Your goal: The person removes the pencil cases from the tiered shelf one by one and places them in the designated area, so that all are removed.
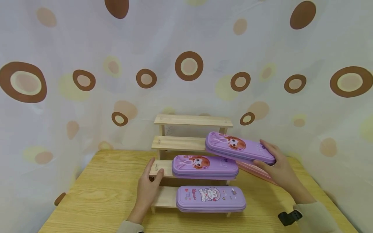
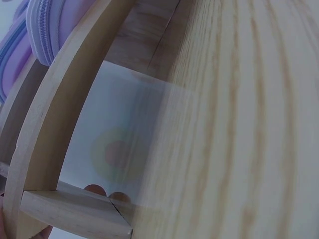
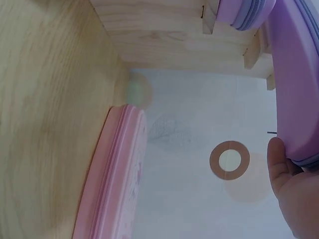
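Right hand (image 1: 281, 170) pinches tilted girl-print pencil case (image 1: 247, 149), probably light, stiff, slick, best end-held; left hand (image 1: 146, 186): fingers spread against stepped rack (image 1: 193, 120)

Pale, brown-ringed, spotted backdrop (image 1: 262, 38) behind and beside a yellowish wood-grain tabletop (image 1: 102, 181)

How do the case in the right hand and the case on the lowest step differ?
Print: the held case shows a cartoon figure with long orange hair; the bottom case shows a bunny-like character.
Pose: the held case slants, gripped at one end by the right hand; the bottom case lies flat on the lowest step.
Shared: both are purple, elongated and zipped, with rounded corners.
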{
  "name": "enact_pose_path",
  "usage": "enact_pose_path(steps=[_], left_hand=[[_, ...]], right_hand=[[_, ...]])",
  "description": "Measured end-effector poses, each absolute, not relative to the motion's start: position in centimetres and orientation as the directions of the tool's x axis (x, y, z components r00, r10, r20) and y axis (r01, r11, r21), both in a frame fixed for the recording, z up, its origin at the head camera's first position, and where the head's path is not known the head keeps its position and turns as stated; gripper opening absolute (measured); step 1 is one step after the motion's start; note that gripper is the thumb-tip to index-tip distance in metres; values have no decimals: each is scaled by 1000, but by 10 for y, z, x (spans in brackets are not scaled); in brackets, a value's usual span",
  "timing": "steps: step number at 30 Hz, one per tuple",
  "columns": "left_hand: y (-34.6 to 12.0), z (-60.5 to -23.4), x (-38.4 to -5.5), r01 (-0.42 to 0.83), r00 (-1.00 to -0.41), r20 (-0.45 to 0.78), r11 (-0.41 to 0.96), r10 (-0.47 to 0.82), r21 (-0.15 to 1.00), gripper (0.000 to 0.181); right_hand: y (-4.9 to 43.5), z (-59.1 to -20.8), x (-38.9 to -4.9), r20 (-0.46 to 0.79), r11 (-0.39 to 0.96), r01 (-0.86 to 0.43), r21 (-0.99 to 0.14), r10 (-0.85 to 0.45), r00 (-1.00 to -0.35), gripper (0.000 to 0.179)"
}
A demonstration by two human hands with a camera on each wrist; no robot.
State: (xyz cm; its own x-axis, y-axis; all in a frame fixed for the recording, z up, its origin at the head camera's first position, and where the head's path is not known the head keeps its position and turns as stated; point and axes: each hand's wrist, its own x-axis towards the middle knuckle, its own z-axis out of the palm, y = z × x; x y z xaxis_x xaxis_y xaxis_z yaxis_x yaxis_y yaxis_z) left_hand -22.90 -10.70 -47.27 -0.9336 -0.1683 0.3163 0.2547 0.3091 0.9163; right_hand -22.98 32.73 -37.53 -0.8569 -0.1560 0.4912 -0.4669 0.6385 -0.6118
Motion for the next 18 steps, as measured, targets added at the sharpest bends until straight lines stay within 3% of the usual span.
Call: enact_pose_path(steps=[18], left_hand=[[-107,-472,-229,243,-938,305,315,-165,917,64]], right_hand=[[379,-386,-209,514,683,-409,-606,-57,-856,83]])
